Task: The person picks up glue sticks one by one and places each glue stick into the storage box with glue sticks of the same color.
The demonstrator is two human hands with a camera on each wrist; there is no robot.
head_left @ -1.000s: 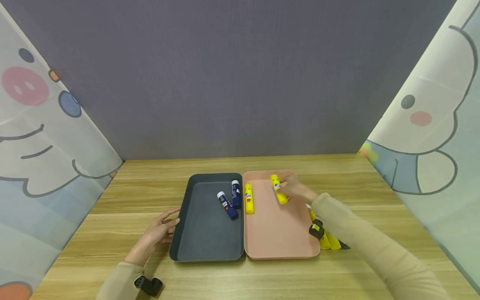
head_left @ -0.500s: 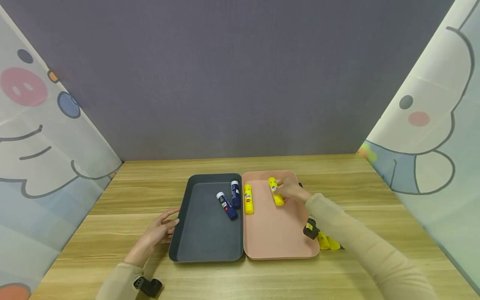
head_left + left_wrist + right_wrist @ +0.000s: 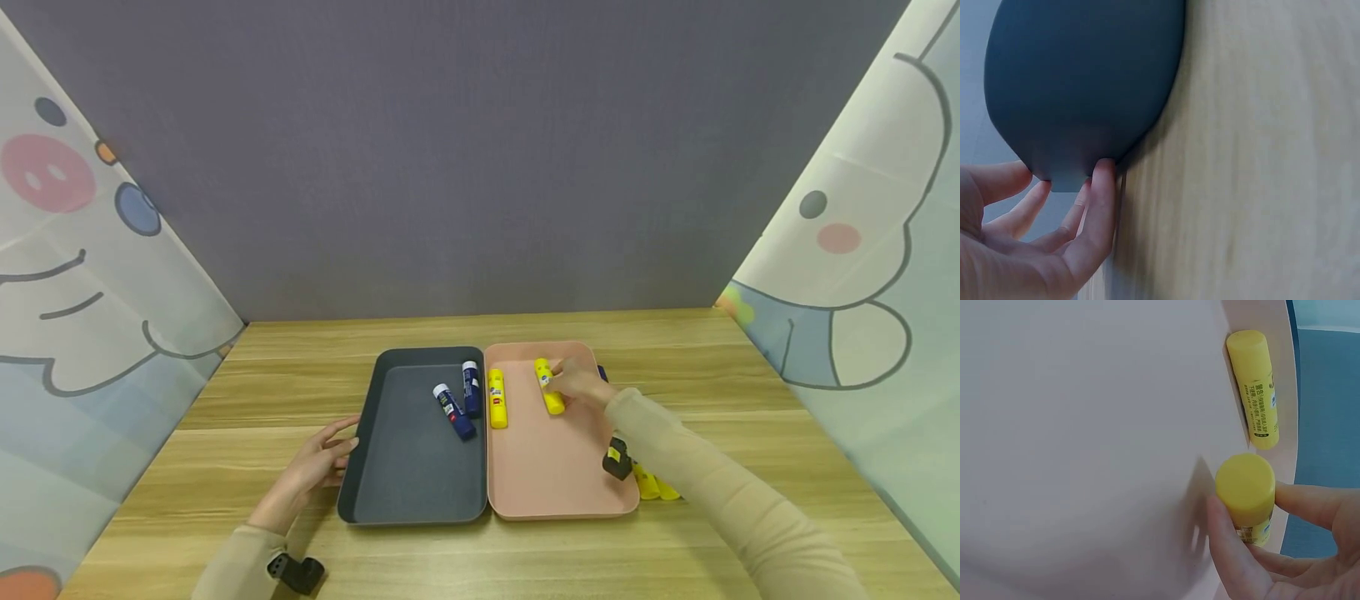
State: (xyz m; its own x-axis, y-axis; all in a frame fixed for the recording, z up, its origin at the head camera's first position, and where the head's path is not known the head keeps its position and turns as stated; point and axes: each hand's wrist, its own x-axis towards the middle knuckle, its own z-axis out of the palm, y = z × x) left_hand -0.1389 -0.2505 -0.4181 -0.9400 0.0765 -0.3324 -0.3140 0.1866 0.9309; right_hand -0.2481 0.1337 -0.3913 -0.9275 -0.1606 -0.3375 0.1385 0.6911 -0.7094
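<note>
In the head view my right hand (image 3: 579, 382) pinches a yellow glue stick (image 3: 548, 387) over the pink tray (image 3: 558, 492). The right wrist view shows this held glue stick (image 3: 1245, 487) end-on between thumb and fingers, casting a shadow on the tray. Another yellow glue stick (image 3: 497, 400) lies along the tray's left wall. My left hand (image 3: 309, 467) is at the left side of the dark grey tray (image 3: 358, 467), its fingertips touching the outer wall in the left wrist view. Two dark blue glue sticks with white ends, one upright-lying (image 3: 471, 389) and one slanted (image 3: 453, 412), lie inside that tray.
Several more yellow glue sticks (image 3: 654, 483) lie on the wooden table (image 3: 420, 567) right of the pink tray, partly hidden by my right sleeve. A dark blue bit (image 3: 602, 372) shows behind that tray's right edge. A grey partition (image 3: 480, 167) stands at the back.
My right hand has shifted slightly left and lower with the yellow glue stick still held. The left hand and both trays look the same.
</note>
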